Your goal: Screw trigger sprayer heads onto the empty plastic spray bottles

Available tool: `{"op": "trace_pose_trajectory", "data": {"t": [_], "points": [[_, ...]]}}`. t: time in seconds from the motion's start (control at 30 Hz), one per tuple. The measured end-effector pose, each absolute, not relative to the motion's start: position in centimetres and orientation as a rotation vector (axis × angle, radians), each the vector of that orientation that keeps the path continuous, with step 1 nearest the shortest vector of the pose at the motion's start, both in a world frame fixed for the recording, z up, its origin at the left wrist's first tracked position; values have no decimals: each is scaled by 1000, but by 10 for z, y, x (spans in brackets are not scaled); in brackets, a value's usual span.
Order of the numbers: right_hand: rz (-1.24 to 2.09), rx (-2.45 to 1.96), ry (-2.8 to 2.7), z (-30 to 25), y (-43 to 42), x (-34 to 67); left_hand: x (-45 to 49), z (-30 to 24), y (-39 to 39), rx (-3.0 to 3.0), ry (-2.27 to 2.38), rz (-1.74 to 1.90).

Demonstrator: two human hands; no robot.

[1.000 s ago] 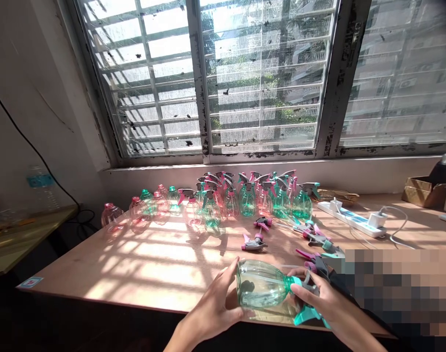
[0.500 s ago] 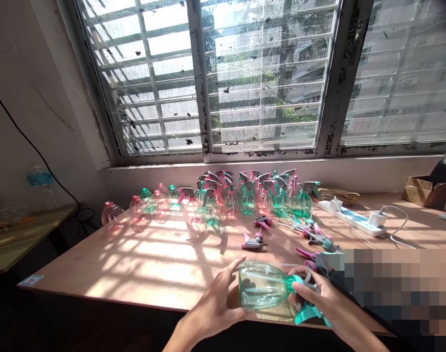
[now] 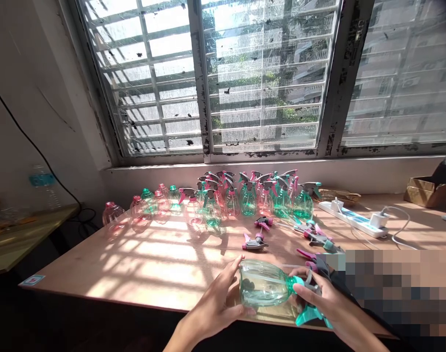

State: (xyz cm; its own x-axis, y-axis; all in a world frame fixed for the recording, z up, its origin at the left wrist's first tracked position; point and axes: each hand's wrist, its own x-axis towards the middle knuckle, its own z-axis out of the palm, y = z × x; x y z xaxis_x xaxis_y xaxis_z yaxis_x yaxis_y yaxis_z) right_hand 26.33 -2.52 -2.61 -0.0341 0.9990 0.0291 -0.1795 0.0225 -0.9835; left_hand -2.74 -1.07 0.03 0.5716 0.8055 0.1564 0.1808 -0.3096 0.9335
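While holding a clear green spray bottle on its side near the front edge of the wooden table, cups its base with the left hand, spread wide, forefinger at the upper rim and thumb at the lower. Pinches its turquoise collar between thumb and fingers of the right hand. Cannot tell of any contact between bottle and table. Has loose pink-and-grey spray heads just beyond the bottle. Faces upright pink and green bottles with sprayers fitted, grouped below the window, with bare-necked bottles to their left and a white power strip to their right.
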Motion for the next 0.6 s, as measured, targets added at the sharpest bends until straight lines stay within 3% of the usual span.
{"op": "trace_pose_trajectory", "data": {"t": [0.6], "points": [[1288, -1032, -1109, -23, -26, 263, -28, -4, -11, 1724, 722, 762]]}}
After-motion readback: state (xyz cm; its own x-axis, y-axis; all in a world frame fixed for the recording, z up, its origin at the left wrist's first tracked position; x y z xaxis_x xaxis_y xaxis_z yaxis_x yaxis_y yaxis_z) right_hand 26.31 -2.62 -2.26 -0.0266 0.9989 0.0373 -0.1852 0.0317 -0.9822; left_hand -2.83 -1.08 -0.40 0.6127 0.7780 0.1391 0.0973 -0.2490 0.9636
